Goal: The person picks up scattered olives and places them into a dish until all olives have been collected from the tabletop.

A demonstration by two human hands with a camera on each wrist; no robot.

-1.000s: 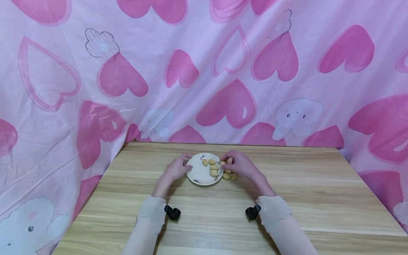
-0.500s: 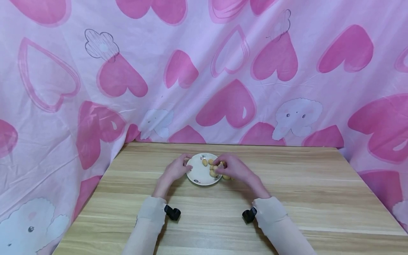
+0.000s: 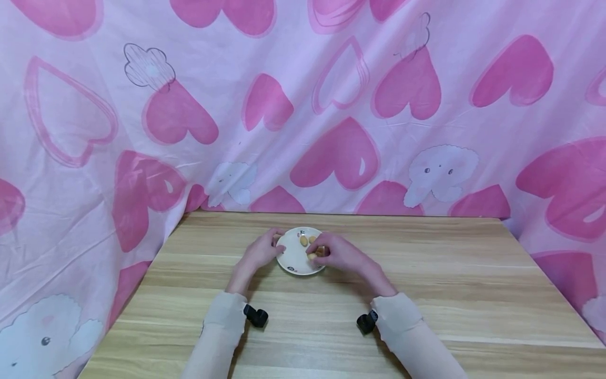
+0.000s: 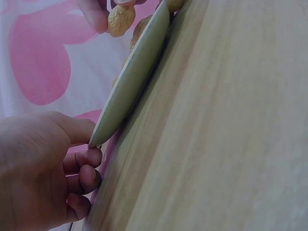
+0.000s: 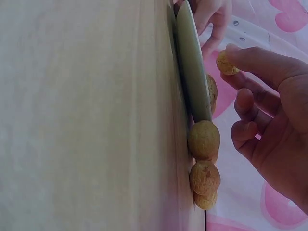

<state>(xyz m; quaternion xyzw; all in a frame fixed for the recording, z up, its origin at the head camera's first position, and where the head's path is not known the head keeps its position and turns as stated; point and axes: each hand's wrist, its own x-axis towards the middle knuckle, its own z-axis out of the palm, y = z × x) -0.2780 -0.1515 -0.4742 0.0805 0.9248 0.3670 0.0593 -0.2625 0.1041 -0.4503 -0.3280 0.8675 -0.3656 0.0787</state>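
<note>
A white plate [image 3: 292, 259] with small dark prints lies on the wooden table. My left hand [image 3: 259, 250] pinches its left rim, with the other fingers curled below the edge in the left wrist view. Over the plate's right half, my right hand [image 3: 344, 255] holds a tan, wrinkled walnut [image 5: 226, 62] between thumb and fingertip, raised above the rim. Two walnuts [image 3: 304, 240] show towards the plate's back; others there are partly covered by the right hand. Beside the plate, several walnuts [image 5: 204, 139] rest on the table, hidden behind the right hand in the head view.
The wooden table [image 3: 303, 326] spreads around the plate towards the person. A pink cloth [image 3: 331, 105] with hearts hangs behind it and along both sides. Each sleeve carries a small black camera [image 3: 256, 316] at the wrist.
My right hand has moved left from the walnuts beside the plate to over the plate, bringing a walnut along. The left hand and the plate have stayed in place.
</note>
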